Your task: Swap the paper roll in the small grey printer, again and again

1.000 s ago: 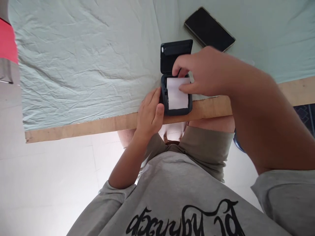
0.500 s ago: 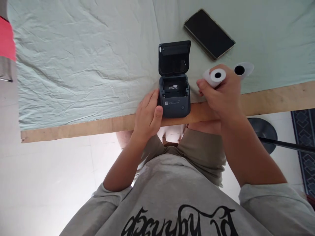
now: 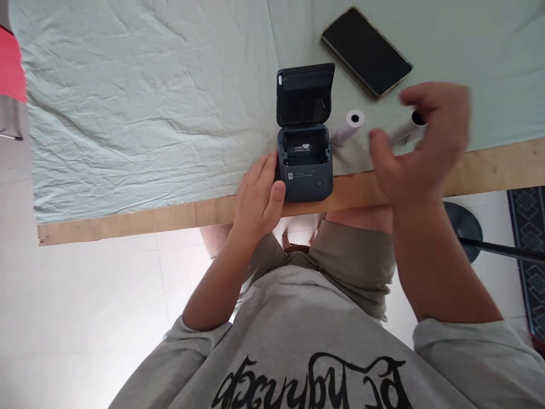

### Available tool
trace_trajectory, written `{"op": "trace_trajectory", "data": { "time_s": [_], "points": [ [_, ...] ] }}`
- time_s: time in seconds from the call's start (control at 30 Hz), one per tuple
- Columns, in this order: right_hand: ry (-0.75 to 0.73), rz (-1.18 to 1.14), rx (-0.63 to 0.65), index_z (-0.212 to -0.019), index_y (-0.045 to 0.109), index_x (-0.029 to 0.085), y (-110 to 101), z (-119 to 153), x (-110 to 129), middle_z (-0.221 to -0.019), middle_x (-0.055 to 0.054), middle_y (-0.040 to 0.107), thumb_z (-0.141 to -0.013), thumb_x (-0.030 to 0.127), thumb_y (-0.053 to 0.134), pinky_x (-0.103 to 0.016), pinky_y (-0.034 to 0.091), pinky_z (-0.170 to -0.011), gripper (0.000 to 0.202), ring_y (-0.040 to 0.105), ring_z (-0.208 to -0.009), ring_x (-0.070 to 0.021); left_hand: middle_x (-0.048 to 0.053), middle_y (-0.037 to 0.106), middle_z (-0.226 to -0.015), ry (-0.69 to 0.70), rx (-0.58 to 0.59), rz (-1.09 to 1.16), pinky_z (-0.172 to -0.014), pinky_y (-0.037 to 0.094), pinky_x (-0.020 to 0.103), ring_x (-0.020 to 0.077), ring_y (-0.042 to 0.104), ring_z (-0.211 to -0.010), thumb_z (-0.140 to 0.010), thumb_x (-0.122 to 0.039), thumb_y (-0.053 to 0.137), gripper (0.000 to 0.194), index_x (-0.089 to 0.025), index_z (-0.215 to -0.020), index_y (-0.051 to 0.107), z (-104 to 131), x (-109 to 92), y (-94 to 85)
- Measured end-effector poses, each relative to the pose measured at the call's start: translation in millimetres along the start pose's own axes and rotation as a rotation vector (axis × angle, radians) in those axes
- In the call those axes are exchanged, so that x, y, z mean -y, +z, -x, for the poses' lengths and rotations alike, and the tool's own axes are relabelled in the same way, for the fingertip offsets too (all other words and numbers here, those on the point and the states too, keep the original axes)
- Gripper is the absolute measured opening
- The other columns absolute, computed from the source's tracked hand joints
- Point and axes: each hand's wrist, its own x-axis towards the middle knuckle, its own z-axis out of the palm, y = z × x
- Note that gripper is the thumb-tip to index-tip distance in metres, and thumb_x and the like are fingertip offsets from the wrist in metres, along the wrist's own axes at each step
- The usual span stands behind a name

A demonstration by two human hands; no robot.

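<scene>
A small dark portable thermal printer [image 3: 307, 180] stands near the table's front edge with its lid [image 3: 304, 96] raised. Its paper bay shows a printed label inside and no roll. My left hand [image 3: 258, 199] lies along the printer's left side, fingers straight and thumb at the front corner. To the right of the printer, a white paper roll [image 3: 347, 129] stands on the cloth. Slightly blurred, my right hand [image 3: 430, 145] is open with thumb and fingers apart, partly covering a second paper roll [image 3: 402, 132]; nothing shows in its grasp.
A dark smartphone [image 3: 367, 52] lies on the pale green cloth [image 3: 149, 102] beyond the rolls. The wooden table edge [image 3: 136, 221] runs along the front. Under the right arm, a round black base with a pole [image 3: 464, 227] stands on the floor near a patterned mat [image 3: 530, 244].
My right hand has let go of the first paper roll, which now stands beside the printer. That hand has moved right, to the second roll, with fingers opened. My left hand stays on the printer.
</scene>
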Motion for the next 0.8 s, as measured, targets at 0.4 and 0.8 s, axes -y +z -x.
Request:
{"op": "trace_trajectory", "data": {
  "time_s": [0.4,0.8],
  "points": [
    [0.25,0.079,0.109,-0.124,0.058,0.022,-5,10,-69,-0.125,-0.018,0.062,-0.064,0.018,0.079,-0.051,0.046,-0.107,0.064,0.06,-0.118,-0.0331,0.02,0.058,-0.148,0.004,-0.007,-0.005,-0.115,0.044,0.045,0.0307,0.055,-0.138,-0.106,-0.067,0.01,0.079,-0.015,-0.15,0.048,-1,1,0.7],
    [0.377,-0.046,0.015,-0.115,0.051,0.029,-4,11,-66,-0.103,-0.009,0.062,-0.064,0.026,0.071,-0.042,0.05,-0.081,0.055,0.061,-0.09,-0.0247,0.021,0.059,-0.146,-0.005,-0.016,-0.012,-0.114,0.044,0.045,0.0303,0.055,-0.136,-0.107,-0.066,0.01,0.079,-0.011,-0.149,0.049,-3,-1,0.8]
  ]
}}
